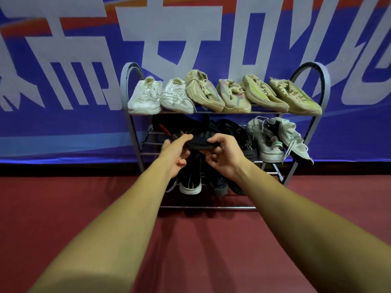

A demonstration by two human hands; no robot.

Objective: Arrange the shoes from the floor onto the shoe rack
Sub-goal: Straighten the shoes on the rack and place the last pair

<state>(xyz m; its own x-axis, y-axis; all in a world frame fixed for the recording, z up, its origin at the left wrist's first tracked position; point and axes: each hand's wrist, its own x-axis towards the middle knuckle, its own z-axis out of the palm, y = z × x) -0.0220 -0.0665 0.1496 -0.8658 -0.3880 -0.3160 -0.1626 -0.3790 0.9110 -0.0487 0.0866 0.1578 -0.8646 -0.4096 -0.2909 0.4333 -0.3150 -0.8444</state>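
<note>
A grey metal shoe rack (317,96) with three tiers stands against the wall. Its top shelf carries several white and beige sneakers (211,94) in a row. On the middle shelf lie dark shoes at the left and two pale grey sneakers (273,140) at the right. Both my hands hold a black shoe (200,141) in front of the middle shelf: my left hand (176,154) grips its left end, my right hand (222,155) its right end. Below, on the bottom tier, stand dark shoes, one a black sneaker with a white toe (190,185).
A blue banner (63,81) with large white characters covers the wall behind the rack. Dark red floor (201,250) stretches in front of the rack, with no shoes visible on it.
</note>
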